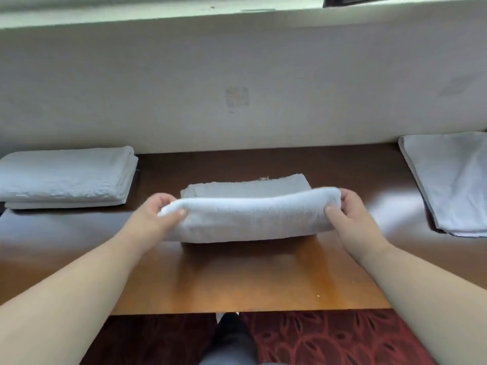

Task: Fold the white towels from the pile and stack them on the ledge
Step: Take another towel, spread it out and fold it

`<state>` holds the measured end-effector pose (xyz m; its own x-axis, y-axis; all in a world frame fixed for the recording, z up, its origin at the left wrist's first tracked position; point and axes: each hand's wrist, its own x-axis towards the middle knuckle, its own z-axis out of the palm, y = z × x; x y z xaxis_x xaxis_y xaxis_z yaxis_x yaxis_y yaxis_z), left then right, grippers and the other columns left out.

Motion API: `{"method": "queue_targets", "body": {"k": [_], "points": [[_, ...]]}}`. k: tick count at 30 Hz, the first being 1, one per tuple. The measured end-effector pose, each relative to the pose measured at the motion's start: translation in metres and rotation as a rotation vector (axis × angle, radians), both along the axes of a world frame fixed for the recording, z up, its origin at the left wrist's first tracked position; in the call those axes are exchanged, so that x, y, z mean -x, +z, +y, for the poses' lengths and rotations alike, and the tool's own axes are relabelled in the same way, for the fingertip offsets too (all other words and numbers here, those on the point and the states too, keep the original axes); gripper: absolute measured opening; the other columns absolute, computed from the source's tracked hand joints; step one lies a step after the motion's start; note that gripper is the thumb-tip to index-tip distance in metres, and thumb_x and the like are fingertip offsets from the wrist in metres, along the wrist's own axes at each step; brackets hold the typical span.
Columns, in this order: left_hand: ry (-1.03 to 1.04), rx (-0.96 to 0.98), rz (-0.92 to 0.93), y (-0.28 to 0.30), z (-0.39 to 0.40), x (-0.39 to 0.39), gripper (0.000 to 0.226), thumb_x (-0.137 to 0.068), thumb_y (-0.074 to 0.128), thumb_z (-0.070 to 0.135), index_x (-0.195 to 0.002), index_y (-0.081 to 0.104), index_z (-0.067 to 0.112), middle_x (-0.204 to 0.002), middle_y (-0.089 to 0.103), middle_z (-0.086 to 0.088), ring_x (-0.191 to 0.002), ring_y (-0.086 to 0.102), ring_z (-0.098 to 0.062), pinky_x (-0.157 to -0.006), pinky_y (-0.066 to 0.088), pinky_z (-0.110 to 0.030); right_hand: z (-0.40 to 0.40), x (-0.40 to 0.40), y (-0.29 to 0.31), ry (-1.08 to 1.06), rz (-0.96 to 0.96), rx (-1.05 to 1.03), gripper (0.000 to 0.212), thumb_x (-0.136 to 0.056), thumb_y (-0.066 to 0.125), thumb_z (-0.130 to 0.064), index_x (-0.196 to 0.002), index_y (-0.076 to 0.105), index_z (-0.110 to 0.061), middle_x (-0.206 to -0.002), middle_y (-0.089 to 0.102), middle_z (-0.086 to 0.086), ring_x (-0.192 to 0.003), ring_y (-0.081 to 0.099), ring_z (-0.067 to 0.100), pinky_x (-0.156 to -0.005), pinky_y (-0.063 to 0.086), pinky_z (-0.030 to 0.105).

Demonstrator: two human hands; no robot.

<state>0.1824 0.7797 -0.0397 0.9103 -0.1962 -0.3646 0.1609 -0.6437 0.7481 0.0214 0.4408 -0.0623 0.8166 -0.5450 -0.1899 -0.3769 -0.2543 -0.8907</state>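
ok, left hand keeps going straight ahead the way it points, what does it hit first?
Probably the wall behind the table. The left hand, gripping the towel, points forward past the folded stack, which lies off to its left. Depth is unclear.

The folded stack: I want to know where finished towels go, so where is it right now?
In the head view the folded stack lies at the far left of the wooden table, against the wall, left of the towel that both hands hold.

White towel point(250, 217), glossy brown table point(237, 280), dark red leaf-patterned carpet point(329, 338), off-white wall point(158, 88)
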Motion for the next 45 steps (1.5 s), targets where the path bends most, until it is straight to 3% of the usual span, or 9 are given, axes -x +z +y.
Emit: {"method": "queue_targets", "body": {"k": [7, 10, 13, 20, 24, 30, 35, 40, 45], "points": [[0.439, 0.484, 0.418, -0.049, -0.036, -0.078, 0.080, -0.063, 0.079, 0.067, -0.129, 0.054, 0.030, -0.125, 0.065, -0.004, -0.107, 0.067, -0.029, -0.084, 0.053, -0.057, -0.014, -0.084, -0.035, -0.215, 0.063, -0.061, 0.032, -0.095, 0.048, -0.049, -0.122, 0.057, -0.033, -0.111, 0.068, -0.014, -0.106, 0.063, 0.010, -0.092, 0.050, 0.036], [0.478, 0.294, 0.430, -0.063, -0.044, -0.085, 0.105, -0.039, 0.067, 0.090, -0.130, 0.050, 0.041, -0.129, 0.060, 0.005, -0.111, 0.062, -0.030, -0.085, 0.050, -0.062, -0.016, -0.096, -0.052, -0.280, 0.120, -0.087, 0.032, -0.095, 0.047, -0.049, -0.123, 0.056, -0.036, -0.110, 0.067, -0.014, -0.101, 0.063, 0.010, -0.085, 0.052, 0.034], [0.345, 0.087, 0.378, -0.061, -0.058, -0.072, 0.087, -0.059, 0.070, 0.076, -0.134, 0.042, 0.042, -0.124, 0.050, 0.006, -0.107, 0.058, -0.026, -0.082, 0.055, -0.055, -0.013, -0.100, -0.062, -0.326, 0.187, -0.083, 0.034, -0.097, 0.045, -0.046, -0.126, 0.056, -0.034, -0.109, 0.065, -0.015, -0.097, 0.062, 0.007, -0.073, 0.045, 0.027], [0.226, 0.019, -0.006, -0.069, -0.069, -0.088, 0.034, -0.091, 0.064, 0.037, -0.117, 0.041, 0.039, -0.096, 0.051, 0.009, -0.080, 0.051, -0.010, -0.066, 0.043, -0.028, -0.013, -0.106, -0.073, -0.235, 0.338, 0.109, 0.032, -0.101, 0.041, -0.044, -0.124, 0.057, -0.030, -0.104, 0.063, -0.008, -0.099, 0.056, 0.020, -0.082, 0.038, 0.031], [0.173, -0.035, 0.013, -0.078, -0.072, -0.083, 0.037, -0.093, 0.062, 0.036, -0.123, 0.040, 0.032, -0.100, 0.052, 0.003, -0.073, 0.048, -0.006, -0.057, 0.033, -0.022, -0.012, -0.115, -0.071, -0.220, 0.444, 0.157, 0.037, -0.099, 0.041, -0.050, -0.122, 0.058, -0.026, -0.107, 0.064, 0.000, -0.096, 0.055, 0.025, -0.081, 0.041, 0.033], [0.338, -0.038, 0.042, -0.070, -0.058, -0.078, 0.072, -0.088, 0.062, 0.051, -0.146, 0.025, 0.030, -0.119, 0.044, 0.002, -0.102, 0.047, -0.020, -0.088, 0.037, -0.032, -0.012, -0.076, -0.073, -0.410, 0.149, -0.313, 0.054, -0.084, 0.061, -0.057, -0.133, 0.056, -0.034, -0.121, 0.067, -0.015, -0.107, 0.066, 0.006, -0.093, 0.052, 0.034], [0.408, -0.063, 0.108, -0.080, -0.055, -0.036, 0.070, -0.084, 0.062, 0.060, -0.139, 0.036, 0.024, -0.109, 0.053, 0.002, -0.096, 0.051, -0.021, -0.085, 0.038, -0.032, 0.010, -0.051, -0.074, -0.285, 0.157, -0.315, 0.024, -0.099, 0.052, -0.044, -0.123, 0.052, -0.040, -0.107, 0.065, -0.025, -0.091, 0.061, -0.015, -0.076, 0.043, 0.017], [0.403, -0.042, 0.037, -0.085, -0.061, -0.039, 0.041, -0.090, 0.059, 0.053, -0.113, 0.040, 0.023, -0.087, 0.055, 0.006, -0.074, 0.053, -0.011, -0.067, 0.039, -0.031, 0.010, -0.058, -0.075, -0.246, 0.292, -0.050, 0.036, -0.097, 0.046, -0.053, -0.127, 0.051, -0.032, -0.102, 0.067, -0.010, -0.098, 0.064, 0.015, -0.081, 0.048, 0.032], [0.359, -0.190, 0.021, -0.088, -0.063, -0.044, 0.045, -0.091, 0.055, 0.056, -0.114, 0.037, 0.021, -0.089, 0.057, 0.003, -0.088, 0.056, -0.028, -0.082, 0.043, -0.037, 0.013, -0.064, -0.080, -0.240, 0.514, 0.196, 0.048, -0.093, 0.044, -0.061, -0.129, 0.046, -0.029, -0.107, 0.067, 0.007, -0.110, 0.056, 0.035, -0.100, 0.040, 0.048]]}}
